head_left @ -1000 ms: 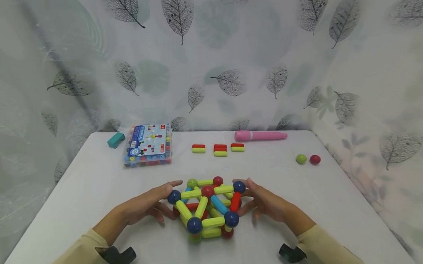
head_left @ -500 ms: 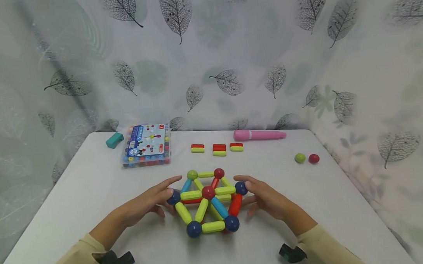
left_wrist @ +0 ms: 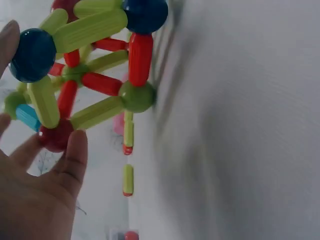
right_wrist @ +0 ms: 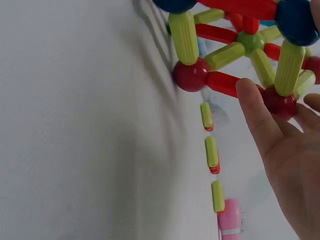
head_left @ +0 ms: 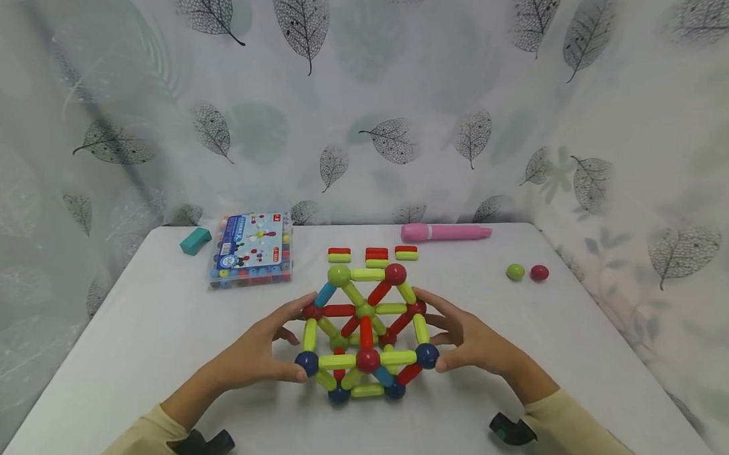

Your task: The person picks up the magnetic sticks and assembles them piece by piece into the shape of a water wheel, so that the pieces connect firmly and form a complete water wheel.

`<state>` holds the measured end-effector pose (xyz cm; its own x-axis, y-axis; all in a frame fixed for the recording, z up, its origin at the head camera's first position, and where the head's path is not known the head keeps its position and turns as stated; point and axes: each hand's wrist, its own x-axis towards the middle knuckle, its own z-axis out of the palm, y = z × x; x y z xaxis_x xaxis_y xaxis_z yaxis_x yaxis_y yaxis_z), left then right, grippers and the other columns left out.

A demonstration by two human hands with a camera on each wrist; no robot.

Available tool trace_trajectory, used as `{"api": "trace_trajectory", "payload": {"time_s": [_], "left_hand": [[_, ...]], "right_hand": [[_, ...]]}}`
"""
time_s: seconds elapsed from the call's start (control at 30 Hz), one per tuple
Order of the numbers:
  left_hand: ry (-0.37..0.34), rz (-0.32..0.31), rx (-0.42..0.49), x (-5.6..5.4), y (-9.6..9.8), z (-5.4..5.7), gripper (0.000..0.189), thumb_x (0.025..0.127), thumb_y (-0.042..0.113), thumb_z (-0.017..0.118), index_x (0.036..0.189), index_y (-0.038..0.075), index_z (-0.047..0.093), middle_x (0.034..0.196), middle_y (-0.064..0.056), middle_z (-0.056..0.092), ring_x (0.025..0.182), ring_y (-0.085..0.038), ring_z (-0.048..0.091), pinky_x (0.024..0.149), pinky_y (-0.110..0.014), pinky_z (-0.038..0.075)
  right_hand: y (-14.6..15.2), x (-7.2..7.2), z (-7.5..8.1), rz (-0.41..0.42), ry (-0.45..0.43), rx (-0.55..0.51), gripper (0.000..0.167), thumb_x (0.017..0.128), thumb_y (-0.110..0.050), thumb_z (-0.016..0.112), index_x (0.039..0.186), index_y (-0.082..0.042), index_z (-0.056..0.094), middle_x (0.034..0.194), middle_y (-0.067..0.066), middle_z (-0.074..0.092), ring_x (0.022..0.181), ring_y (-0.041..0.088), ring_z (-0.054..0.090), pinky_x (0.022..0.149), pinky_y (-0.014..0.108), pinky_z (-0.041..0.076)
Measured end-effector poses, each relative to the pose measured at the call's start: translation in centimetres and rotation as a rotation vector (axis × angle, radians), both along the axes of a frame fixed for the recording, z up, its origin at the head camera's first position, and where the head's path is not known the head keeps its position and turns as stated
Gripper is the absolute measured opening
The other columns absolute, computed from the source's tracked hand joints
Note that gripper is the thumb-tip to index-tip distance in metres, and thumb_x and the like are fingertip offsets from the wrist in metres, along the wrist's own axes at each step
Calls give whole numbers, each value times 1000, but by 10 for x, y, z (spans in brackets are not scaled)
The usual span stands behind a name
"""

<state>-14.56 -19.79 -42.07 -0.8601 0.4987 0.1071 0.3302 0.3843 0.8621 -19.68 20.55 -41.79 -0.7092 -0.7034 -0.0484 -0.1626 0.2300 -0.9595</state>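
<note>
A cage-like model of magnetic sticks and balls (head_left: 368, 360) is between my hands at the middle of the table, in yellow-green, red, light blue and dark blue. My left hand (head_left: 254, 352) grips its left side, thumb at a dark blue ball (head_left: 307, 362) and fingers at a red ball (head_left: 312, 310). On the other side my right hand (head_left: 477, 337) holds it likewise, thumb at a dark blue ball (head_left: 427, 356). The right wrist view shows the right hand's fingers (right_wrist: 257, 112) against a red corner ball (right_wrist: 280, 102). The model's underside is close over the table.
Three small stacks of red and green sticks (head_left: 377, 257) lie behind the model. Further back are a labelled plastic box of parts (head_left: 251, 248), a teal block (head_left: 195, 241) and a pink tapered tool (head_left: 446, 232). A green ball (head_left: 515, 272) and a red ball (head_left: 539, 273) sit at the right.
The model has been turned in both hands: its far side has come up and its near dark blue balls have gone lower. Both thumbs now sit at the near corner balls, with fingers further back.
</note>
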Motion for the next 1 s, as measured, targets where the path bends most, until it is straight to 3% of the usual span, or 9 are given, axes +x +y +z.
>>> {"api": "trace_trajectory", "payload": {"time_s": [0.1, 0.17, 0.37, 0.6, 0.8, 1.0], "left_hand": [[110, -16, -52, 1, -1, -3, 106, 77, 37, 89, 162, 35, 25, 164, 3, 35, 126, -18, 53, 91, -43, 59], [146, -32, -62, 1, -2, -3, 107, 77, 36, 88, 162, 33, 24, 167, 4, 29, 129, -17, 52, 92, -44, 58], [119, 2, -78, 0, 0, 2, 93, 86, 42, 75, 162, 38, 22, 167, -1, 29, 134, -26, 52, 95, -55, 55], [115, 8, -128, 2, 4, -2, 88, 89, 43, 71, 162, 37, 22, 169, 2, 23, 151, -31, 33, 103, -58, 50], [145, 2, -168, 3, 2, -1, 90, 88, 45, 73, 162, 37, 23, 170, 4, 22, 155, -33, 23, 106, -61, 47], [167, -5, -193, 4, 0, -1, 91, 88, 46, 73, 162, 36, 22, 169, 3, 23, 154, -32, 24, 105, -60, 47]], "right_hand": [[0, 3, 1, 8, 69, 69, 105, 83, -36, 84, 162, -41, 16, 170, 1, 16, 148, 46, 32, 102, 46, 54], [1, 4, 1, 19, 92, 85, 105, 83, -38, 83, 163, -41, 14, 171, 1, 14, 148, 46, 32, 103, 49, 53], [-4, 5, 1, -19, 163, 101, 93, 89, -43, 72, 163, -37, 15, 170, 1, 16, 150, 43, 30, 106, 58, 48], [-8, 10, -2, -68, 309, 208, 93, 89, -42, 71, 163, -39, 16, 169, -1, 20, 148, 34, 33, 104, 61, 48], [-7, 12, 0, -76, 330, 235, 92, 88, -45, 71, 163, -39, 17, 169, -3, 22, 147, 32, 35, 103, 61, 48], [-8, 12, 0, -64, 322, 220, 92, 88, -42, 72, 162, -41, 18, 169, -6, 21, 148, 30, 33, 104, 62, 47]]}}
